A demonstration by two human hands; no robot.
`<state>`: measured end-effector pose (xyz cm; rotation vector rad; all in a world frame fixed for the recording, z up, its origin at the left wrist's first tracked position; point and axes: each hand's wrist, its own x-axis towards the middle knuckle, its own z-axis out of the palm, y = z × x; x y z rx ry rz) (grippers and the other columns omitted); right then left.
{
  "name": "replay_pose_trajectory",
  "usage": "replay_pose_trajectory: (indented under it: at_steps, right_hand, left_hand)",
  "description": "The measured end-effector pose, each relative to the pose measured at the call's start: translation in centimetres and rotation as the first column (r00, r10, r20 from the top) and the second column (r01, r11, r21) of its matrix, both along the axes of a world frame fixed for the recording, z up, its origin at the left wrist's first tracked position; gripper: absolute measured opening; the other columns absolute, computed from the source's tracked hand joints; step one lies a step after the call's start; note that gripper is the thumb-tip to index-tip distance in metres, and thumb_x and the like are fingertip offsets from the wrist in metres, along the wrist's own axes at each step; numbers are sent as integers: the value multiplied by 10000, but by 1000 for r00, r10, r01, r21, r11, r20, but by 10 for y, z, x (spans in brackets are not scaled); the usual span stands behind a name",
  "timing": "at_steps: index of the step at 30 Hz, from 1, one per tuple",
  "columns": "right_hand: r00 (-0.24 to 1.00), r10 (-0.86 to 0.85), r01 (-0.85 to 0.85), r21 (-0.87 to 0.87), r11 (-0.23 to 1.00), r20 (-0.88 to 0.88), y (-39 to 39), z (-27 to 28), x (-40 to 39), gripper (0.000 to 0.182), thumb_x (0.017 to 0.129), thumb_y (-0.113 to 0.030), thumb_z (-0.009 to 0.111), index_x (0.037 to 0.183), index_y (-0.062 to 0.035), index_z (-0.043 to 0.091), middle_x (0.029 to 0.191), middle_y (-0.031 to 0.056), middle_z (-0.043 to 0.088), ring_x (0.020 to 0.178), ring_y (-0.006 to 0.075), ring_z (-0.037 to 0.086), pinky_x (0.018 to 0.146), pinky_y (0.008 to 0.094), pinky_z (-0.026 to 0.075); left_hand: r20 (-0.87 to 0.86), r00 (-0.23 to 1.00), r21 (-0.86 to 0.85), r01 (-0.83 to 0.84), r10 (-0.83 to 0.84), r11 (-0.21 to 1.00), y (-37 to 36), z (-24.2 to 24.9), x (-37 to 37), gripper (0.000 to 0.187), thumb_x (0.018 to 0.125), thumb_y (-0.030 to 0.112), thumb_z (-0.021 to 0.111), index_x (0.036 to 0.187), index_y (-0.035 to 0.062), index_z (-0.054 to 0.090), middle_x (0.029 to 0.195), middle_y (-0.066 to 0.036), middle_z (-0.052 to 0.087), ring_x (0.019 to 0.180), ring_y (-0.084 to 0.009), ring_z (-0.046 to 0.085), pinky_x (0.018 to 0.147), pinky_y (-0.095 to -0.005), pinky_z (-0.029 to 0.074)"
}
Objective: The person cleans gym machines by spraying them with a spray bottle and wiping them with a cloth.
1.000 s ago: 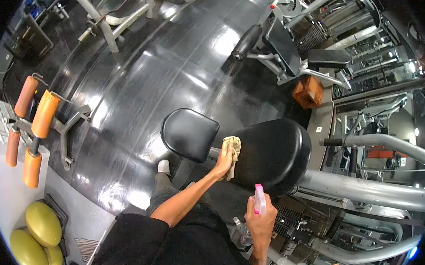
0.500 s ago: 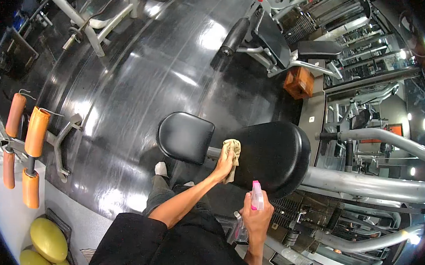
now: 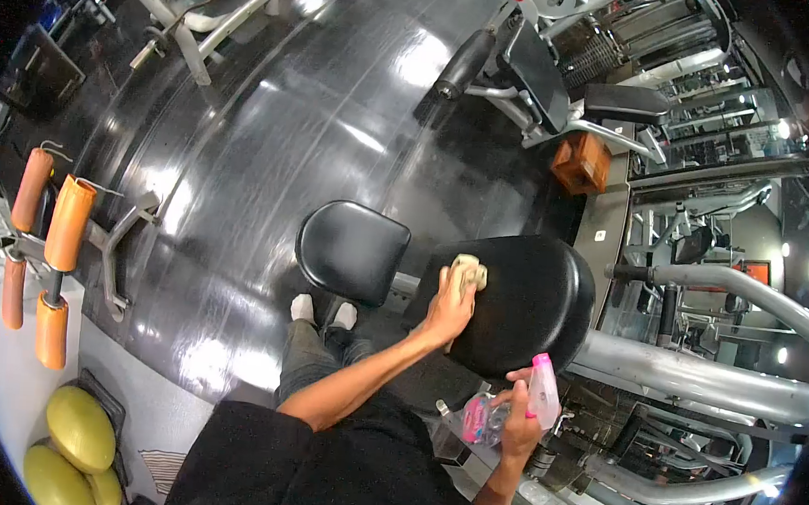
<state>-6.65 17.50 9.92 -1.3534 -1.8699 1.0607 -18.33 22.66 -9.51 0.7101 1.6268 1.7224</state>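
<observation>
My left hand is closed on a beige cloth and presses it against the black padded backrest, near its inner end. In my right hand is a clear spray bottle with a white and pink nozzle, held below the lower edge of that pad. The smaller black seat pad lies to the left of the backrest, and neither hand touches it.
Orange foam rollers on a metal frame stand at the left, above green balls. A wooden box sits near another machine at the upper right. Thick silver bars run along the right. My feet are below the seat pad.
My left hand and the cloth have moved right and slightly up over the backrest. The spray bottle in my right hand has shifted right and tilted. The view has moved a little.
</observation>
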Motion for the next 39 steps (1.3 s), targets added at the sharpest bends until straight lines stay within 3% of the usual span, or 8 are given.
replay_pose_trajectory:
  at_steps: [4, 11, 15, 20, 22, 30, 37, 39]
  right_hand:
    - [990, 141, -141, -34, 989, -18, 19, 7, 7, 250, 861, -6, 520, 1083, 108, 529, 884, 155, 635, 522, 159, 606, 484, 271, 500]
    - [916, 308, -360, -187, 914, -257, 43, 0, 42, 318, 810, -79, 574, 1049, 126, 528, 834, 200, 634, 484, 215, 609, 467, 309, 504]
    - [927, 235, -312, -254, 916, -291, 43, 9, 39, 366, 832, -241, 545, 941, 108, 529, 838, 194, 605, 420, 186, 550, 438, 311, 479]
    - [941, 182, -268, -301, 915, -286, 40, 20, 29, 362, 823, -250, 539, 923, 96, 508, 798, 190, 580, 375, 173, 498, 393, 309, 467]
    - [934, 192, -288, -319, 903, -300, 42, 25, 26, 364, 814, -250, 570, 910, 100, 540, 769, 187, 600, 408, 182, 531, 418, 310, 463]
    - [946, 126, -245, -402, 882, -299, 44, 27, 30, 372, 795, -183, 572, 964, 148, 548, 804, 254, 639, 428, 216, 559, 464, 331, 487]
    - [956, 68, -190, -424, 886, -286, 40, 28, 29, 419, 782, -155, 562, 1043, 170, 518, 903, 286, 652, 485, 255, 618, 521, 355, 533]
    - [964, 41, -152, -418, 896, -263, 37, 30, 30, 432, 781, -154, 565, 1047, 182, 513, 927, 287, 657, 518, 268, 645, 547, 367, 551]
  left_hand:
    - [26, 1000, -146, -9, 13, 989, 39, -9, -22, 339, 969, 224, 454, 1261, 57, 409, 1161, -247, 444, 1085, -478, 482, 904, -502, 421]
    - [-4, 994, 93, 107, -107, 990, -69, 50, 18, 367, 913, 91, 488, 1278, 102, 463, 1189, -215, 473, 1103, -408, 525, 943, -435, 431]
    - [-79, 996, 197, 43, -28, 980, -84, 90, 33, 396, 914, 127, 537, 1298, 125, 438, 1172, -217, 453, 989, -429, 562, 816, -465, 488]
    - [79, 994, -8, 80, -80, 997, -47, 67, 6, 366, 930, 109, 499, 1286, 97, 417, 1196, -200, 462, 1143, -401, 498, 976, -426, 402]
    - [90, 995, -53, 39, -34, 998, 5, 1, -6, 342, 954, 164, 480, 1279, 81, 410, 1188, -202, 455, 1157, -388, 484, 1000, -425, 378]
    - [53, 998, -159, 39, -30, 987, 106, -105, -48, 344, 966, 276, 466, 1265, 107, 445, 1166, -229, 480, 1073, -446, 529, 906, -493, 439]
    - [-224, 968, -26, 107, -111, 994, -37, -98, 1, 336, 982, 236, 435, 1293, 108, 432, 1345, -212, 438, 1259, -460, 389, 978, -491, 407]
    - [-59, 973, -127, 214, -222, 969, -90, -92, 21, 359, 967, 192, 459, 1314, 103, 433, 1366, -206, 437, 1311, -394, 382, 1075, -444, 333]
